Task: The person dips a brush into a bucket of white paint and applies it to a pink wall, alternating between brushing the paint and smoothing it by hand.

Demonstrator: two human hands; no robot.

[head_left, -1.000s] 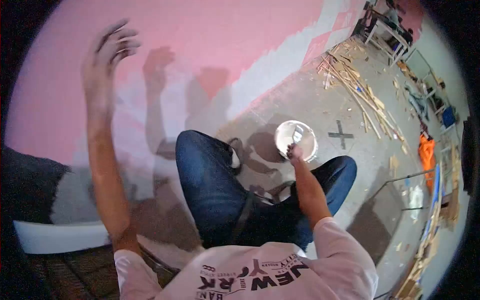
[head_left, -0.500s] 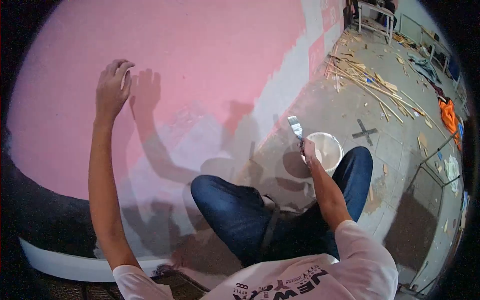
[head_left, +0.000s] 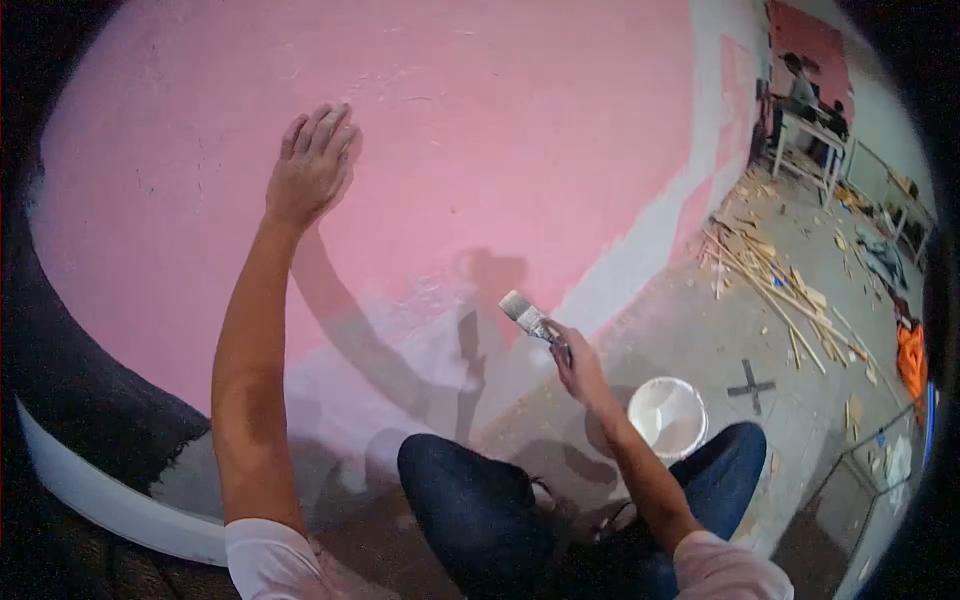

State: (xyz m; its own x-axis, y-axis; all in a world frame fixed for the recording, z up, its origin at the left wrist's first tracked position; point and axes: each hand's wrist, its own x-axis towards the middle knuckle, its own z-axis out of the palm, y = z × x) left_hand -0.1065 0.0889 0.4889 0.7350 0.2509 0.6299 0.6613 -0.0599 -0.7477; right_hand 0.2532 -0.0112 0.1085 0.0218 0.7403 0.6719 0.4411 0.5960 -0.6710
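Note:
My left hand point(head_left: 312, 168) lies against the pink wall point(head_left: 520, 150), its fingers stretched upward and a little apart, holding nothing. In my right hand point(head_left: 578, 365) is a paintbrush point(head_left: 527, 314), gripped by its handle with the whitish bristles pointing up and left toward the wall. The brush appears apart from the wall, and its shadow falls on the surface to the left. Below my right hand, beside my knee, a white bucket point(head_left: 668, 418) stands on the floor with pale paint inside. Lower down, the wall turns from pink to whitish grey.
Thin wooden strips point(head_left: 790, 285) and scraps litter the floor at the right. A black tape cross point(head_left: 750, 387) marks the floor past the bucket. Farther back, a person point(head_left: 800, 90) is near a white table point(head_left: 810, 140). An orange cloth point(head_left: 911, 362) lies at the far right.
My right hand has lifted the paintbrush from beside the bucket, leftward toward the wall. My left hand has come onto the wall, farther right. The view has tilted upward.

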